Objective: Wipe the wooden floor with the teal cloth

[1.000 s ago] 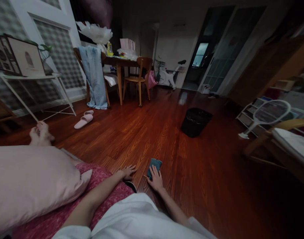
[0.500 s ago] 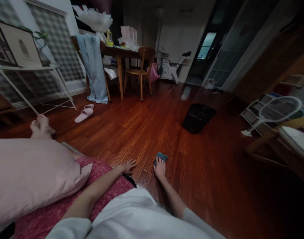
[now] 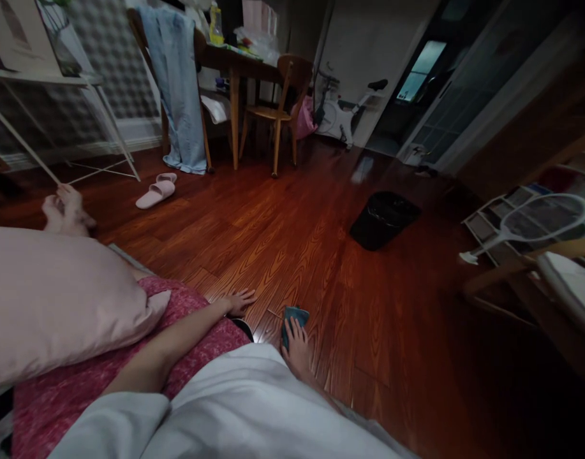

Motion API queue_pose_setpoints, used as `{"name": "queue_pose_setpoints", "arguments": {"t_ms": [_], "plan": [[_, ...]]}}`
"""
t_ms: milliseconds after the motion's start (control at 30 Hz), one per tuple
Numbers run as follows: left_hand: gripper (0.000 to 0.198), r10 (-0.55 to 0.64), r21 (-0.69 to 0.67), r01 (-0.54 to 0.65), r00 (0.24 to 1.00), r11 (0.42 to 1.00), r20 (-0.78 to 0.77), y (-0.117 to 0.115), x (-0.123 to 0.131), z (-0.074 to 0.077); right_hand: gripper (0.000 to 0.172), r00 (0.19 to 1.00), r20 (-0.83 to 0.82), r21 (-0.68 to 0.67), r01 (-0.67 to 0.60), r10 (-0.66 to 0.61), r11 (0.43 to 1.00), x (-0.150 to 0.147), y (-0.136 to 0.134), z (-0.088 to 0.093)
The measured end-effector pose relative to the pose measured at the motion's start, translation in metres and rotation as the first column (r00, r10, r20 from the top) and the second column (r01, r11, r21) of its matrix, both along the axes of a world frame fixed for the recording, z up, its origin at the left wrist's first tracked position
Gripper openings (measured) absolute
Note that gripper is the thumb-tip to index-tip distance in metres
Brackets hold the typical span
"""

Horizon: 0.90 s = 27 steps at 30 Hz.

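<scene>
My right hand (image 3: 296,346) presses flat on a small teal cloth (image 3: 294,315) lying on the red wooden floor (image 3: 321,255), fingers spread over its near part. My left hand (image 3: 237,301) rests open on the floorboards just to the left, beside a red patterned blanket (image 3: 129,376), touching nothing else. A thin stick-like thing (image 3: 274,313) lies on the floor between the two hands. My white sleeves fill the bottom of the view.
A pink pillow (image 3: 48,293) lies at left, with bare feet (image 3: 65,210) beyond it. Pink slippers (image 3: 155,190), a white shelf, a table with wooden chairs (image 3: 277,108), a black bin (image 3: 383,220), an exercise bike and a racket-shaped swatter (image 3: 531,223) stand around.
My right hand slid the teal cloth away across the floor and then drew it back toward me. The left hand stayed put. The view tilted downward.
</scene>
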<state>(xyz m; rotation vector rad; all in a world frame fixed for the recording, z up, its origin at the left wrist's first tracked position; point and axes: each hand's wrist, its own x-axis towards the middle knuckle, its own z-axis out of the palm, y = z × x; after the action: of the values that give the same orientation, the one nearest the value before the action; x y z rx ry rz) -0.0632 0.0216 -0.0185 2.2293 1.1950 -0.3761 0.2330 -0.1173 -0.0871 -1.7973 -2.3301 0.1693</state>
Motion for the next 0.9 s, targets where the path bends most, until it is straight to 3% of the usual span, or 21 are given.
{"name": "queue_pose_setpoints", "arguments": {"t_ms": [100, 333, 467, 567, 700, 800, 900], "plan": [[0.08, -0.007, 0.02, 0.008, 0.999, 1.0, -0.048, -0.002, 0.003, 0.001, 0.072, 0.997, -0.013, -0.002, 0.075, -0.075, 0.997, -0.01, 0.005, 0.002], [0.068, -0.054, 0.053, 0.061, 0.991, 0.997, -0.123, -0.003, 0.007, 0.012, 0.063, 0.972, -0.05, 0.031, 0.233, -0.231, 0.972, -0.034, 0.096, 0.023], [0.07, -0.069, 0.054, 0.075, 0.991, 0.996, -0.115, -0.003, 0.008, 0.014, 0.063, 0.963, 0.01, 0.039, 0.269, -0.27, 0.962, -0.038, 0.121, 0.022], [0.07, -0.059, 0.055, 0.065, 0.993, 0.996, -0.106, -0.002, 0.009, 0.012, 0.064, 0.982, 0.061, 0.076, 0.173, -0.178, 0.982, -0.037, 0.106, 0.01], [0.072, -0.052, 0.045, 0.057, 0.995, 0.997, -0.088, -0.002, 0.009, 0.009, 0.067, 0.993, 0.113, 0.116, -0.035, 0.022, 0.993, -0.035, 0.054, -0.013], [0.072, -0.052, 0.038, 0.056, 0.994, 0.998, -0.094, -0.002, 0.009, 0.007, 0.069, 0.991, 0.129, 0.119, -0.063, 0.047, 0.991, -0.038, 0.025, -0.021], [0.072, -0.053, 0.035, 0.057, 0.992, 0.998, -0.115, -0.003, 0.009, 0.007, 0.068, 0.993, 0.111, 0.117, -0.057, 0.044, 0.991, -0.045, 0.026, -0.015]]}}
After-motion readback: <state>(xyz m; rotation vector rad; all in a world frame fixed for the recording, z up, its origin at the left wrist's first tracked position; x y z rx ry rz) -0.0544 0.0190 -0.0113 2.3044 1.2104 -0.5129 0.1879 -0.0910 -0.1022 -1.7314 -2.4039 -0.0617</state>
